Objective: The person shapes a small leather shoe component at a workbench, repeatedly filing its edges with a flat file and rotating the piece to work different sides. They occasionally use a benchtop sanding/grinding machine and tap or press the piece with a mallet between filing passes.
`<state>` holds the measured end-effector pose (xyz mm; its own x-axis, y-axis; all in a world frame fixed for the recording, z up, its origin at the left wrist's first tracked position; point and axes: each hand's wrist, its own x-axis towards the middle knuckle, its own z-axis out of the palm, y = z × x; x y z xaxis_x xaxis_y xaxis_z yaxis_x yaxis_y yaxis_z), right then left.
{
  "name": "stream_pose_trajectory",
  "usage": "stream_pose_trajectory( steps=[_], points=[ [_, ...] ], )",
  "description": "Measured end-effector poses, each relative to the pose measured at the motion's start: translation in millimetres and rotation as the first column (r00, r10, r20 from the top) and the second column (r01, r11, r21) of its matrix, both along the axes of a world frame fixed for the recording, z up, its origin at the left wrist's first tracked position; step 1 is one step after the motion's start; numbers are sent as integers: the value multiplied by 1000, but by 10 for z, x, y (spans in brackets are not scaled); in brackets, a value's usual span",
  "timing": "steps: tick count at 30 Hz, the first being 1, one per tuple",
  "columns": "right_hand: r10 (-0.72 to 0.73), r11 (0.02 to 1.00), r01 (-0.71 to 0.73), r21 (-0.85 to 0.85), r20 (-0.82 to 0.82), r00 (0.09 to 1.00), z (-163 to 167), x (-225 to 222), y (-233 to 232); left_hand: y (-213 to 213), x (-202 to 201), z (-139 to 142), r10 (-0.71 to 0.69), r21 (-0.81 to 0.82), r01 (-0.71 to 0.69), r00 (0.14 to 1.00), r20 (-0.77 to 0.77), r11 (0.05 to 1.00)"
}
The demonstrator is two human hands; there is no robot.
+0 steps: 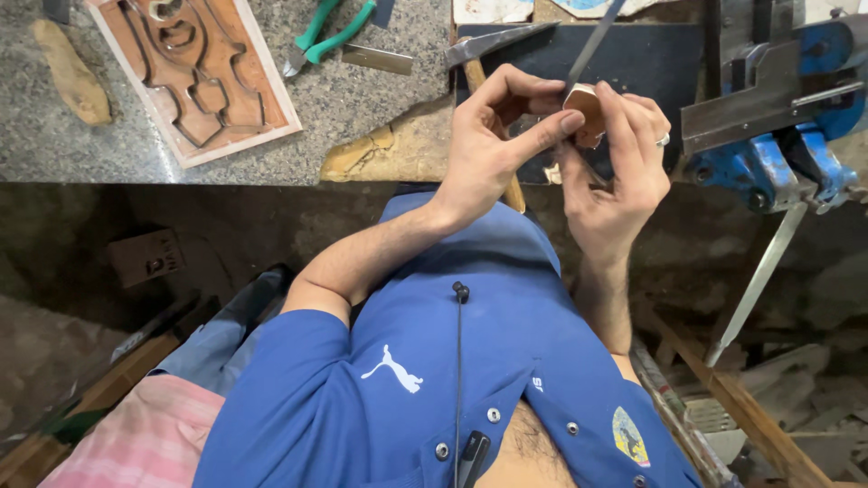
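A: How do the fingers stand?

B: Both sets are closed on one small brown piece (586, 107). The left hand (488, 149) pinches it with thumb and forefinger; the right hand (619, 167) curls round it from the other side, a ring on one finger.

A: Where is the piece?

B: Held up between the hands, over the dark mat (633, 59) at the bench edge. A thin metal file (592, 41) slants up from it.

A: What lies around?

B: A blue vise (787, 136) just right of the hands, a hammer (493, 45) behind the left one, green pliers (330, 32) and a carved wooden panel (194, 72) farther left on the stone top (362, 99).
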<state>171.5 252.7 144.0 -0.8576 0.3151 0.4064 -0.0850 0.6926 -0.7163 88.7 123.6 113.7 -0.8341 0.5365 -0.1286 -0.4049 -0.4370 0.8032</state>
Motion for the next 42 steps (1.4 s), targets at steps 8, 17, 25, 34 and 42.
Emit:
stream_pose_trajectory(
  steps=[8,17,25,34,42],
  points=[
    [-108,994,106,-33,-74,991,38,-2,-41,36,116,-18,-12,60,10,999,47,998],
    [-6,999,12,46,-123,992,140,8,87,-120,30,193,-8,-26,3,979,-204,1000],
    [81,997,-82,-10,-76,994,221,72,159,-275,-312,604,-169,-317,-266,460,-872,911],
    [180,984,-180,7,-25,983,281,186,262,-297,-653,694,-322,-301,-156,-131,-938,941],
    [294,956,-294,-3,25,955,281,236,385,-311,-562,580,-335,-322,-96,-206,-919,942]
  ],
)
